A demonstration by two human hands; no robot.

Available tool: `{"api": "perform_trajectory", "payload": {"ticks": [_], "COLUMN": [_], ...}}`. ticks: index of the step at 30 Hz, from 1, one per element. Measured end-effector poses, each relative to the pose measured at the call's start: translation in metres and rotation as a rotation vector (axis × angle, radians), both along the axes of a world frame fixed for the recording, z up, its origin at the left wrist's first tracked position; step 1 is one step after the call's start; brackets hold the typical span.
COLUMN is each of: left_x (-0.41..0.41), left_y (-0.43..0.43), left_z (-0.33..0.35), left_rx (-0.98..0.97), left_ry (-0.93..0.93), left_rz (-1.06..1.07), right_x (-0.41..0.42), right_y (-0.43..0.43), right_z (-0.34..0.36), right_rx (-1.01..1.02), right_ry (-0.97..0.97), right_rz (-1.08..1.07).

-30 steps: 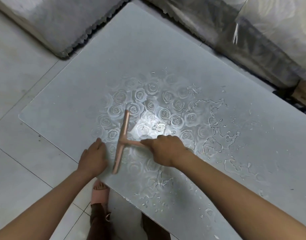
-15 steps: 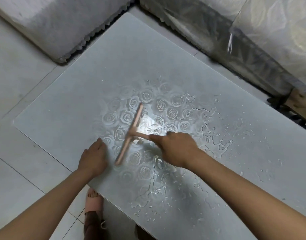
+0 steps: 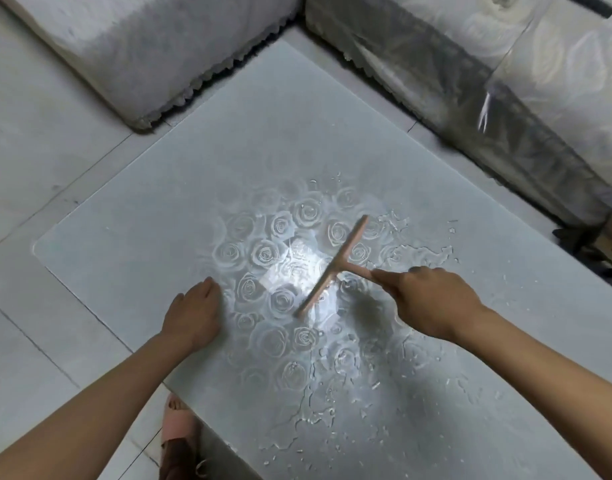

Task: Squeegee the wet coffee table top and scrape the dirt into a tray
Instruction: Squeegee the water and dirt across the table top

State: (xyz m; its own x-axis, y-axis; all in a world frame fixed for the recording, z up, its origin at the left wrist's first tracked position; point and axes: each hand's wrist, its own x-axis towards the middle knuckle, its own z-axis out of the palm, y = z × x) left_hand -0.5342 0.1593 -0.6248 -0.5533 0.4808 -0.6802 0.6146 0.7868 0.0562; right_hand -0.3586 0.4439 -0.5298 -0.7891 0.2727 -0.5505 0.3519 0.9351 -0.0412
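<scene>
Squeegee [image 3: 333, 268] farther right, in right hand [image 3: 432, 303]

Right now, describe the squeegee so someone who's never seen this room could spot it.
Find the pale, rose-patterned coffee table top beside the sofa. Near its wet middle sits the squeegee, its handle gripped by the right hand. It is the only pink, T-shaped tool there; the left hand rests empty beside it.

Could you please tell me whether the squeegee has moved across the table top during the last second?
Yes. Against the rose pattern, the squeegee has slid rightward, away from the resting left hand.
</scene>
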Motion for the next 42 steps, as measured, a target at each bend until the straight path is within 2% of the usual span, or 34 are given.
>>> {"api": "perform_trajectory", "payload": {"ticks": [4, 9, 13, 17, 19, 22, 27, 31, 36, 38, 42], "left_x": [0.0, -0.002, -0.005, -0.007, -0.011, -0.02, -0.044, -0.058, -0.081, -0.09, -0.108], "left_y": [0.0, 0.0, 0.002, 0.008, 0.011, 0.021, 0.048, 0.061, 0.071, 0.078, 0.092], "left_z": [-0.006, -0.007, -0.004, -0.002, -0.002, -0.002, -0.007, -0.013, -0.022, -0.023, -0.027], "left_rx": [-0.009, 0.003, -0.023, -0.061, -0.087, -0.112, -0.098, 0.031, 0.069, 0.074, 0.06], "left_ry": [-0.026, -0.056, -0.071, -0.077, -0.066, -0.023, 0.073, 0.147, 0.108, 0.092, 0.092], "left_rz": [0.036, 0.086, 0.079, 0.035, 0.022, -0.018, -0.059, -0.06, -0.102, -0.125, -0.183], "right_x": [-0.057, -0.127, -0.091, -0.05, -0.055, -0.093, -0.168, -0.136, -0.053, -0.055, -0.121], "right_y": [-0.015, -0.033, 0.002, 0.036, 0.041, 0.035, 0.016, 0.028, 0.046, 0.048, 0.041], "right_z": [-0.003, -0.034, -0.035, -0.008, 0.005, 0.01, -0.021, -0.029, -0.002, 0.009, 0.017], "right_rx": [-0.05, -0.108, -0.174, -0.083, -0.022, -0.022, -0.067, -0.139, -0.051, -0.01, -0.011], "right_ry": [0.12, 0.08, 0.036, -0.065, -0.069, 0.043, 0.043, -0.004, -0.157, -0.17, -0.034], "right_rz": [0.14, 0.207, 0.077, -0.016, -0.001, 0.043, 0.006, -0.141, -0.251, -0.249, -0.162]}}
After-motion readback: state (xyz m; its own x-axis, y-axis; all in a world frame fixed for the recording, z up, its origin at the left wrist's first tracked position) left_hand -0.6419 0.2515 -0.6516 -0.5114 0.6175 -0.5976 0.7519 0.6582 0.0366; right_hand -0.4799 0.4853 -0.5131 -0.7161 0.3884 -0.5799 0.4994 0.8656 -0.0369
